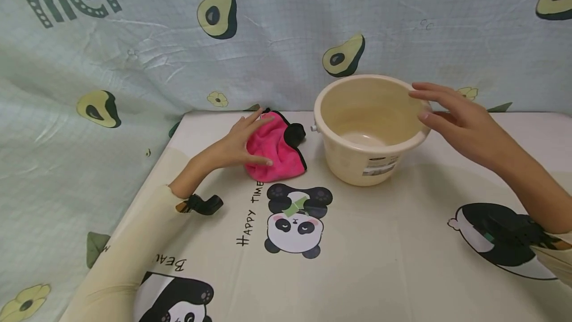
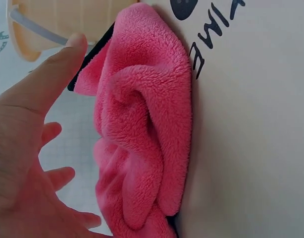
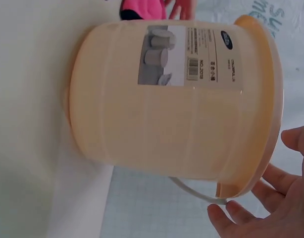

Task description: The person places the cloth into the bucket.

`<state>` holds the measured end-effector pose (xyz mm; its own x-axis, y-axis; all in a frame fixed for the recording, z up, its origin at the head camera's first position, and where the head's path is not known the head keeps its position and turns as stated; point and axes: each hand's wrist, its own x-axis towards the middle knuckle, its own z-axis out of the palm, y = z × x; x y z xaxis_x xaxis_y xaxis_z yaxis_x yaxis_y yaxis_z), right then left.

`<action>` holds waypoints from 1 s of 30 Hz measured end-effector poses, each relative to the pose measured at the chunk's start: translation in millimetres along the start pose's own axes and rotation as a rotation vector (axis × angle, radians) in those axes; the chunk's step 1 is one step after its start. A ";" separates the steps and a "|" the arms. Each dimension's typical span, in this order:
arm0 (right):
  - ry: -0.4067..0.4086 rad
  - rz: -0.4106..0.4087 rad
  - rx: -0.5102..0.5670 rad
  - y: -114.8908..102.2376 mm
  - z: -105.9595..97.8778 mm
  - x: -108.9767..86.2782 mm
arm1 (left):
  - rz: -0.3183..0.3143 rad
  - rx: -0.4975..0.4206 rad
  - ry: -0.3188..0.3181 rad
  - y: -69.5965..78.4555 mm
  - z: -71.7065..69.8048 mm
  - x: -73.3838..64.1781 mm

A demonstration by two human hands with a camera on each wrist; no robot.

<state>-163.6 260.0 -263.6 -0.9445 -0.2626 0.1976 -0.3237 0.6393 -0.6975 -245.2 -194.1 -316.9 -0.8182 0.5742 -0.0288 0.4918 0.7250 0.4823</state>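
A crumpled pink plush cloth (image 1: 279, 145) with black edging lies on the table near its back edge. My left hand (image 1: 237, 143) is spread at the cloth's left side, with straight fingers and the thumb apart. In the left wrist view the palm and fingers (image 2: 58, 178) hover close beside the folds, gripping nothing. To the cloth's right stands a cream plastic bucket (image 1: 348, 160), upright, its visible inside bare. My right hand (image 1: 464, 118) is at the bucket's right rim, with fingers loosely bent. In the right wrist view its thumb (image 3: 295, 139) is off the rim; whether the other fingers touch it I cannot tell.
A black rounded piece (image 1: 295, 135) sits at the cloth's right edge. The bucket carries a printed label (image 1: 380, 165) and a pale handle (image 3: 196, 192). The tablecloth (image 1: 366, 262) has panda prints, and a curtain (image 1: 277, 24) with avocado prints hangs right behind the table.
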 end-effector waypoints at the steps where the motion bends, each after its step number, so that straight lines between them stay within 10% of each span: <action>1: -0.012 0.017 -0.005 0.7 -0.4 1.7 | 0.004 0.013 -0.005 -0.2 1.2 1.3; 7: -0.082 0.059 -0.004 7.6 -5.1 7.9 | -0.021 0.073 -0.035 2.4 5.7 6.7; 30: -0.139 -0.234 0.208 48.3 -4.6 23.6 | -0.008 -0.061 -0.102 -11.7 26.5 14.0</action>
<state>-201.7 288.0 -289.5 -0.8245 -0.4900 0.2830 -0.4988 0.3931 -0.7725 -254.5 -184.5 -346.2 -0.7860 0.6064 -0.1207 0.4637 0.7073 0.5336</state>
